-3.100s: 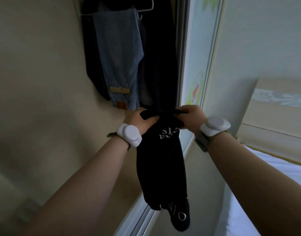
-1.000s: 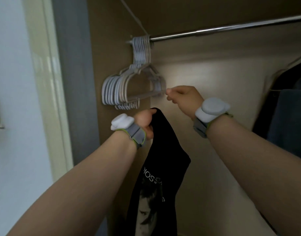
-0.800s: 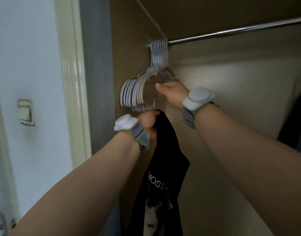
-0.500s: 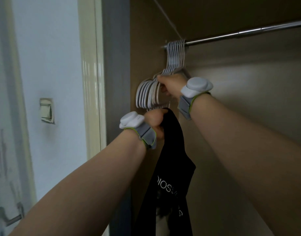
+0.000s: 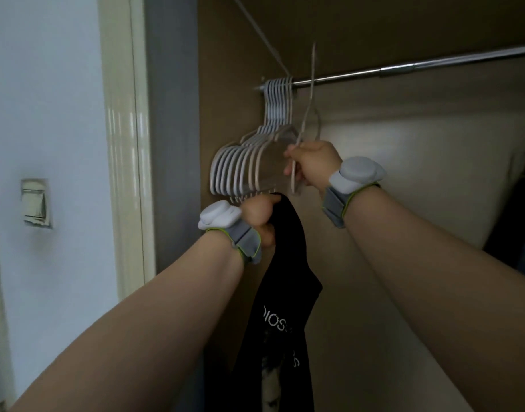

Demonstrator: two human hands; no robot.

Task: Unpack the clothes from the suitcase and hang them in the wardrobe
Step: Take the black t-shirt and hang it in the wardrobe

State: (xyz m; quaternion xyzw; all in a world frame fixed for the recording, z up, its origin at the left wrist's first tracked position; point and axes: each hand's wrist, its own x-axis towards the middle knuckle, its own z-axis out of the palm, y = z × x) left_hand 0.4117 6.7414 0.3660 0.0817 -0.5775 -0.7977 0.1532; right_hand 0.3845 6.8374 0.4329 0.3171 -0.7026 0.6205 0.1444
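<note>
Holding one white hanger (image 5: 312, 63) by its lower frame in right grip (image 5: 311, 166), clamped round the wire; hook standing above the wardrobe rail (image 5: 404, 68). Clutching black printed T-shirt (image 5: 280, 292) at its bunched top in left grip (image 5: 259, 215), just under the hanger stack (image 5: 243, 162); rest hanging loose. To do well, likely: draw hanger clear of neighbours, lower to shirt height, feed each shoulder through the neck without stretching.
</note>
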